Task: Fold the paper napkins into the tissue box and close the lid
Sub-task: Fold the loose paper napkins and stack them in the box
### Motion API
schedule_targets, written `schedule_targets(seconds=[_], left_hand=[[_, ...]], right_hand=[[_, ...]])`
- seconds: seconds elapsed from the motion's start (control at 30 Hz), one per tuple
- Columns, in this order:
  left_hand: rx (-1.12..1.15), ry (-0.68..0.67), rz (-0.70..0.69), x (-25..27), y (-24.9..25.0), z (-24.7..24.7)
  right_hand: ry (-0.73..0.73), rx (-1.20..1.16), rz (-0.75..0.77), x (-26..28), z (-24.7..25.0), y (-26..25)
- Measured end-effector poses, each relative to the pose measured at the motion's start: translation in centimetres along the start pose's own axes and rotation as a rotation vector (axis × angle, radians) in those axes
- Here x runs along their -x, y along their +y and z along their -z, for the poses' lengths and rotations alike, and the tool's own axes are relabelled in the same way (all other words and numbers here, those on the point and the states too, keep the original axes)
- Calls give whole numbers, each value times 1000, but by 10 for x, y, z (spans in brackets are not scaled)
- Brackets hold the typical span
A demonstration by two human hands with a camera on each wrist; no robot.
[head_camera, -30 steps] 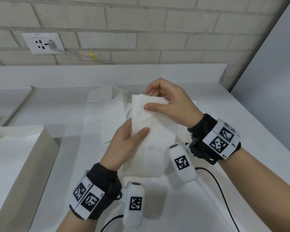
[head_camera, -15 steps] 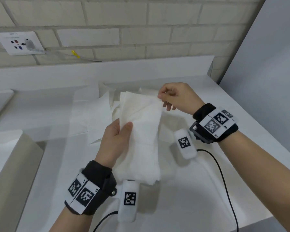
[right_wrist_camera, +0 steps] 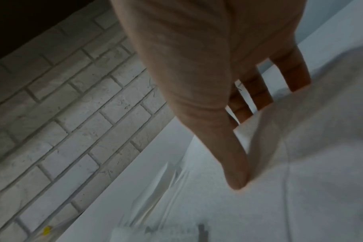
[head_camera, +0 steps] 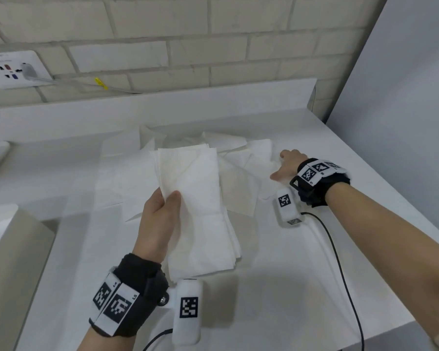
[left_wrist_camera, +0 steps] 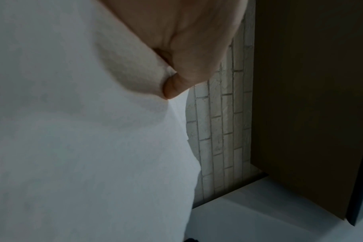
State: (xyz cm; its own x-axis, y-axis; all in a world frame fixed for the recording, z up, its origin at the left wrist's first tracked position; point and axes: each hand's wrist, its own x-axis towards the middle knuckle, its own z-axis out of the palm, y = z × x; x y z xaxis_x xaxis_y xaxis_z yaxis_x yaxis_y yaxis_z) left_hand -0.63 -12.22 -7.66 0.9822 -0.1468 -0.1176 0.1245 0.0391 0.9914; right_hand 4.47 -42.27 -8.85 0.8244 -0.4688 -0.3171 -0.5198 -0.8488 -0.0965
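Cardboard, pale beige, makes up the tissue box (head_camera: 15, 262) at the far left of the white counter (head_camera: 276, 295); only its side wall and a white strip along its top show, so what lies inside cannot be told. Right of it, the left hand (head_camera: 160, 219) pinches a folded stack of paper napkins (head_camera: 198, 206) between thumb and fingers, holding it above the counter. Behind and to the right, loose napkins (head_camera: 241, 173) lie spread flat. Farther right, the right hand (head_camera: 287, 164) rests on those loose napkins, fingers fairly straight and spread, thumb touching the paper. Half a second ago that hand pinched the top corner of the held stack; it has since let go and moved out to the right, while the left hand keeps its grip.
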Motion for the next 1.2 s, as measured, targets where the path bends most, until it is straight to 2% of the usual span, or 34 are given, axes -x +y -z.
schedule_targets(seconds=[0.17, 0.27, 0.37, 0.53, 0.73, 0.93, 1.07, 1.2], left_hand=[[5, 12, 15, 0, -3, 0], [5, 14, 13, 1, -3, -1], [2, 4, 14, 2, -3, -1], [16, -5, 6, 3, -4, 1], [27, 20, -33, 3, -5, 7], [52, 1, -112, 3, -4, 15], [-23, 8, -178, -2, -10, 19], [-36, 22, -113, 0, -8, 19]], right_hand=[[-4, -19, 49, 1, 7, 9], [-51, -188, 123, 3, 10, 11], [-39, -332, 163, 8, 14, 10], [-19, -426, 204, 25, 26, 5], [72, -437, 227, 49, 39, -3], [191, -566, 341, 73, 50, -13], [305, -476, 447, 92, 62, -26], [372, -555, 591, 114, 76, -36]])
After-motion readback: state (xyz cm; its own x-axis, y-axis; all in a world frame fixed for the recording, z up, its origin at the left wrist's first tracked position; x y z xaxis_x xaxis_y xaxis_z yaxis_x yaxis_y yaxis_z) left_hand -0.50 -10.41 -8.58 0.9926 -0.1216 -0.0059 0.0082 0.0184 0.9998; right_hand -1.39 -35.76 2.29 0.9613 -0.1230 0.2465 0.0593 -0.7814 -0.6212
